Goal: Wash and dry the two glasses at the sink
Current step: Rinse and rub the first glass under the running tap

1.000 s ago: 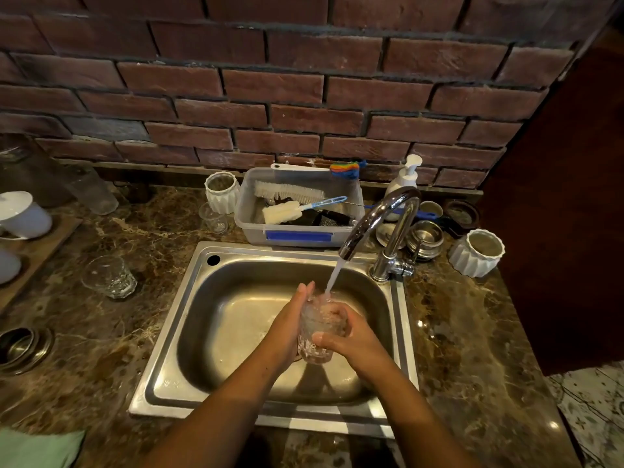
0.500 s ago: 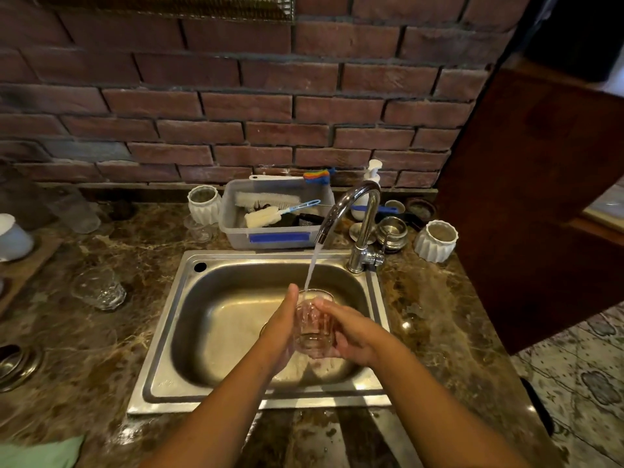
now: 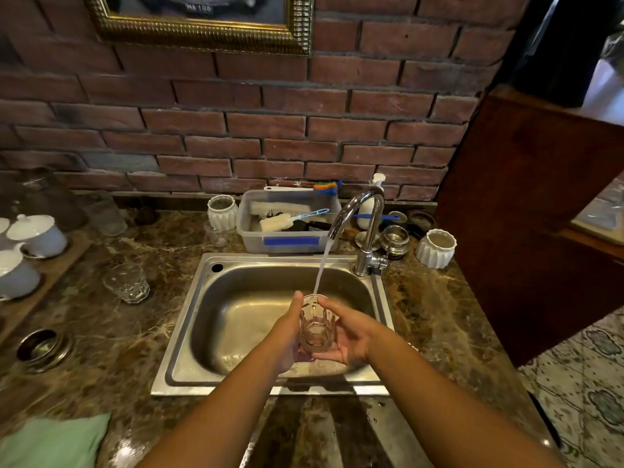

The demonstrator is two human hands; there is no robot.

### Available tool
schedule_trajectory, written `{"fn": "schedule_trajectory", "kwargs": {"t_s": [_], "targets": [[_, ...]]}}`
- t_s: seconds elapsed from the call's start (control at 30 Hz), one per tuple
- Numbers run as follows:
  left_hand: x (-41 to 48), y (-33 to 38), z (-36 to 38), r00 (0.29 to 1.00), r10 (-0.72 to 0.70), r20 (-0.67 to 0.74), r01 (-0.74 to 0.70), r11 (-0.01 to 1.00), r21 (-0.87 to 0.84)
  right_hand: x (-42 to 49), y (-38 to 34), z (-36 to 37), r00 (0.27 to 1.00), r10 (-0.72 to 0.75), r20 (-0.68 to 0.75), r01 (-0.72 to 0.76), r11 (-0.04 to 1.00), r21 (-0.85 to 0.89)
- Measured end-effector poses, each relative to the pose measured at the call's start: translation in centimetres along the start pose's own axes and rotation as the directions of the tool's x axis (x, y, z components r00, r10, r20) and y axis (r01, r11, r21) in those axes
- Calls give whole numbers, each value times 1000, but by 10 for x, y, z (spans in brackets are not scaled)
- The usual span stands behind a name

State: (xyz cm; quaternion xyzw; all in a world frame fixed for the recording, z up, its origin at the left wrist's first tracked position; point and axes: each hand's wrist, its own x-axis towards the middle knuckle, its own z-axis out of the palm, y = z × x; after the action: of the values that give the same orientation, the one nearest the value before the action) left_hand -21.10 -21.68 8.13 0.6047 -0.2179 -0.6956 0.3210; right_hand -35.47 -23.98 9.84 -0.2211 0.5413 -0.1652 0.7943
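Rinsing above the sink (image 3: 187,319): left hand (image 3: 286,337) and right hand (image 3: 349,336) clasp one upright glass (image 3: 315,329) under water from the tap (image 3: 369,228); slow turning should reach every facet.

Warm browns, steel grey and a few bright spots.
We see a red-brown brick wall (image 3: 270,130) with dark mortar lines, a dark brown marble counter (image 3: 135,332) veined in gold and cream, and a grey brushed-steel sink (image 3: 185,319). The clear faceted glass tumbler (image 3: 316,332) over the basin and the second clear faceted tumbler (image 3: 126,282) on the counter show cut panels. We note a blue tape strip (image 3: 291,241) on the translucent grey plastic tub (image 3: 250,241), a plain mint-green cloth (image 3: 54,440), a gold beaded picture frame (image 3: 202,35), and cream floor tiles (image 3: 591,383) with grey-green floral medallions.
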Motion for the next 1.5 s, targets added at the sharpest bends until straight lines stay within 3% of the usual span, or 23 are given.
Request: {"fn": "schedule_trajectory", "kwargs": {"t_s": [0.17,0.3,0.5,0.57,0.67,0.83,0.93,1.0,1.1,1.17,1.23,1.37,1.43,1.5], "targets": [[-9,-1,2,999,8,41,-3,992,-124,-10,-2,9,983,-178,-33,171,973,-153],[-17,-3,3,998,18,59,-1,960,-281,-12,1,11,942,-335,-11,308,879,-364],[-30,-7,2,998,19,57,7,903,-430,-36,-5,22,817,-558,145,469,498,-729],[-35,-6,0,997,40,68,-10,919,-394,-46,-14,24,804,-549,226,485,388,-783],[-37,-6,-3,995,94,40,-79,956,-282,-61,-31,30,847,-418,327,433,188,-881],[-50,-5,5,980,182,-78,-183,983,-15,-72,-47,43,908,-270,322,283,-173,-943],[-51,-8,12,977,162,-136,-147,983,114,-67,-40,42,920,-248,304,243,-248,-938],[-46,-16,13,969,177,-173,-138,967,214,-62,-34,34,926,-230,300,251,-220,-943],[-43,-39,10,905,404,-135,-306,838,452,-56,-23,13,936,-230,267,242,-133,-961],[-43,-56,8,846,533,-19,-419,686,595,-52,-16,-3,940,-254,230,205,-121,-971],[-36,-77,8,815,570,101,-446,507,738,-49,-9,-20,939,-285,191,157,-136,-978],[-8,-124,10,829,535,165,-321,212,923,-42,-1,-60,924,-367,103,42,-168,-985],[4,-146,13,871,462,169,-218,54,974,-42,-1,-80,917,-395,59,-2,-153,-988],[11,-162,15,897,415,151,-150,-35,988,-42,-4,-100,908,-419,19,-43,-138,-990]]}}
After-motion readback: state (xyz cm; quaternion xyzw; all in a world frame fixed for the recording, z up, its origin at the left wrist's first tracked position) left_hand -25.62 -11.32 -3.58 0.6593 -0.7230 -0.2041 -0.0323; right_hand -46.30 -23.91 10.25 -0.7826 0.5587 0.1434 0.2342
